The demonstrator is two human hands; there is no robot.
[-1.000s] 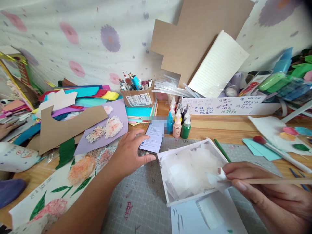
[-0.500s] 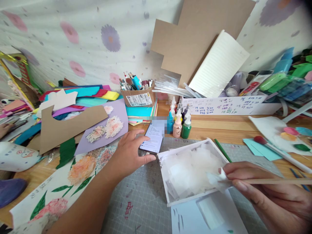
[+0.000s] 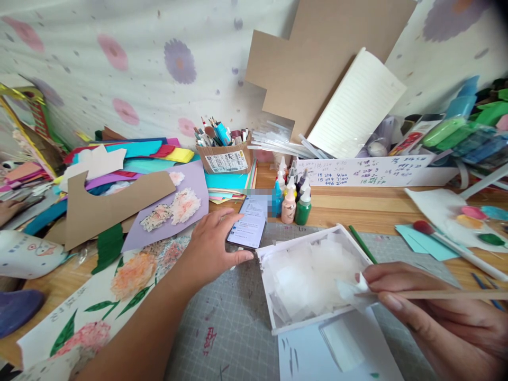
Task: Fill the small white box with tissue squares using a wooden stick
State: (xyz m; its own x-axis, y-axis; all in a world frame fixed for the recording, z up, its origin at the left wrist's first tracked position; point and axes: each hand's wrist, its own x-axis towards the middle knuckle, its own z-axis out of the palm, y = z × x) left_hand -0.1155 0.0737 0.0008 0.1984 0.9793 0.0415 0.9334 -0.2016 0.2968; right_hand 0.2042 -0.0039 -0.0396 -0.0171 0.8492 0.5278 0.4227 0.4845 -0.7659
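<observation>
My left hand (image 3: 212,246) lies with fingers apart at the left edge of a phone (image 3: 250,225), its index fingertip at the lit screen. That hand holds nothing. On the right, my right hand (image 3: 432,312) pinches a thin wooden stick (image 3: 472,295) together with a thin white paper piece (image 3: 355,290) bunched round the stick's tip. The paper hangs over the right front rim of a shallow white box (image 3: 273,307), which is filled with thin translucent white sheets (image 3: 309,275). Part of the screen is blurred out.
Paint bottles (image 3: 304,206) stand behind the box, beside a pencil box (image 3: 224,159). A green stick (image 3: 363,245) lies at the box's right. Paper flowers (image 3: 186,206) and a flower picture (image 3: 133,278) fill the left. A brush (image 3: 456,248) lies right, on blue paper (image 3: 420,241).
My left index finger has moved slightly up and left over the phone, and the text on the screen looks shifted. My right hand, stick and paper have stayed in place.
</observation>
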